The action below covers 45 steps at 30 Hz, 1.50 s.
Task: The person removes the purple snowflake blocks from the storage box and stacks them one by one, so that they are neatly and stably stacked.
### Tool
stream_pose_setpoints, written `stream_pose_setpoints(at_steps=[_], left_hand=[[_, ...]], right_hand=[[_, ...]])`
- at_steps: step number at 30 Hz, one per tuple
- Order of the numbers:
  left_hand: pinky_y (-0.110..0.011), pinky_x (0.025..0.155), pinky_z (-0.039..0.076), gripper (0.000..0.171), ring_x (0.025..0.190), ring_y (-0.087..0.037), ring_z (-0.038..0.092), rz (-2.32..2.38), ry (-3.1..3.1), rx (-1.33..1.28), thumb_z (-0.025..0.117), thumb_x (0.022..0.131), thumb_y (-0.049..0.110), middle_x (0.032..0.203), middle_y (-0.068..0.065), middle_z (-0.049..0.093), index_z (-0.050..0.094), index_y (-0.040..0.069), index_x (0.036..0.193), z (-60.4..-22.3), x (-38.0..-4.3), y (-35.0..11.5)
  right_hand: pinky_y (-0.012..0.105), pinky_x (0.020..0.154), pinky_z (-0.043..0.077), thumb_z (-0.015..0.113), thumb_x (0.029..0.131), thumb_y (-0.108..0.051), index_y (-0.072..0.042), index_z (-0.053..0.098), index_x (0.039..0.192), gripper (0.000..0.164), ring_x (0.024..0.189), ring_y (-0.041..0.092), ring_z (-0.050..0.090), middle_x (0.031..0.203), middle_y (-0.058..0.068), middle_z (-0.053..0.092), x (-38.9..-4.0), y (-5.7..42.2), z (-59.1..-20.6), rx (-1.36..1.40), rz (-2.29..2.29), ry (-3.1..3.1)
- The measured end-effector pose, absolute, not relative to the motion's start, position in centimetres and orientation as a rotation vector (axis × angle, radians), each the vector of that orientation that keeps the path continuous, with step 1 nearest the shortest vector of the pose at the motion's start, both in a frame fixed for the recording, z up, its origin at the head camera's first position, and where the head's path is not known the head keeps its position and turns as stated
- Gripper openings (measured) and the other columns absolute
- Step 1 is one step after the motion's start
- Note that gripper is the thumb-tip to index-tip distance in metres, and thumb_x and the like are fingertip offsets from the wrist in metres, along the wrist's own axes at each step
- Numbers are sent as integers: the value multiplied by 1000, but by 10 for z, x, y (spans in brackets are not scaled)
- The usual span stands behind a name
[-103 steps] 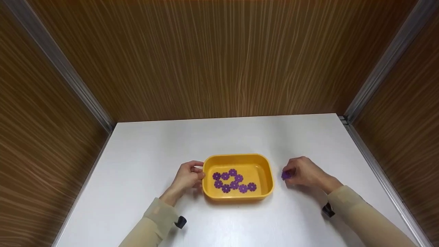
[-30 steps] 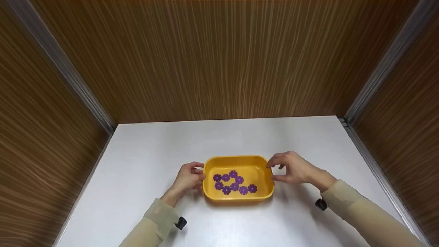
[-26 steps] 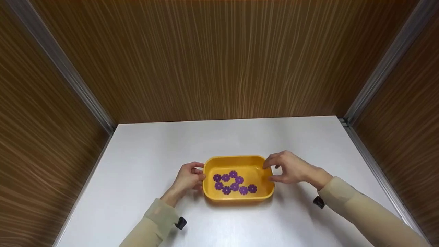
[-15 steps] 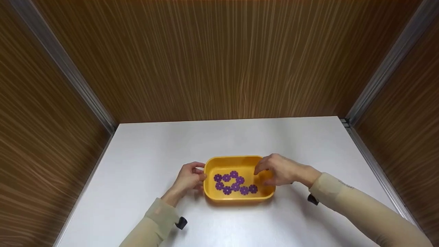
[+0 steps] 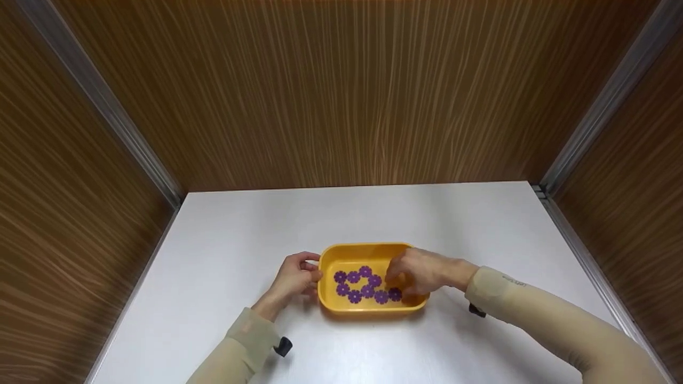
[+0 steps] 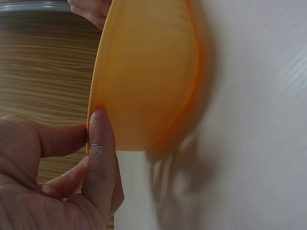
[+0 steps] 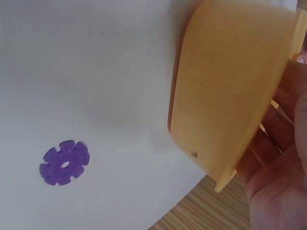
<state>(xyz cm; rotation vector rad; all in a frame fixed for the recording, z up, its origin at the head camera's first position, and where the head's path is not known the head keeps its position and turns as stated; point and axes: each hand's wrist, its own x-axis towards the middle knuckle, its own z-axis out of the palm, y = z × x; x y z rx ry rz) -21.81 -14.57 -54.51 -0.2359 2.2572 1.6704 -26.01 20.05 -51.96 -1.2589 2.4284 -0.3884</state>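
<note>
A yellow plastic tray [image 5: 373, 308] stands on the white table, with several purple snowflake discs [image 5: 367, 290] flat on its floor, most of them in a loop. My left hand [image 5: 292, 274] pinches the tray's left rim between thumb and finger; the left wrist view shows the grip on the tray wall [image 6: 148, 72]. My right hand [image 5: 419, 271] reaches over the right rim into the tray. Its thumb and fingers are apart and point down close to the rightmost disc [image 5: 395, 294]. The fingertips are partly hidden, and the tray wall [image 7: 225, 86] covers them in the right wrist view.
One more purple snowflake disc [image 7: 65, 163] lies on the table outside the tray, seen in the right wrist view; the right hand or arm hides it in the head view. Brown wood-grain panels [image 5: 341, 96] enclose the table at the back and both sides.
The right hand, which earlier held a purple disc on the table to the right, has moved left over the rim and down into the tray. The left hand keeps its hold.
</note>
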Motion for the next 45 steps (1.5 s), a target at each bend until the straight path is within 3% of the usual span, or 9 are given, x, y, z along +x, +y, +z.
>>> stream_pose_setpoints(at_steps=[10,23,34,45], left_hand=[[-28,66,69,46,74,-16,70,1674,2247,-229,75,98,4,108,-9,68,69,5,144,-541,-218,-145],[-29,66,69,44,74,-16,71,1665,2232,-245,74,99,4,109,-11,70,70,6,142,-541,-220,-145],[-28,65,68,46,73,-16,70,1660,2241,-241,74,98,3,109,-10,68,69,6,144,-540,-219,-146],[-28,67,69,45,75,-16,69,1638,2259,-254,74,99,4,111,-10,68,70,8,144,-540,-219,-145]], right_hand=[[33,104,68,97,88,-19,-20,87,125,39,106,11,76,120,0,85,-267,187,-530,-1416,-206,2364],[26,98,68,96,90,-20,-19,90,117,28,98,7,73,114,0,85,-272,184,-532,-1442,-150,2337],[18,76,59,100,83,-25,-21,89,106,26,82,3,61,98,-6,80,-271,181,-538,-1358,-167,2365],[19,78,63,99,80,-26,-20,88,112,34,83,1,66,101,-5,84,-271,184,-536,-1293,-305,2397]])
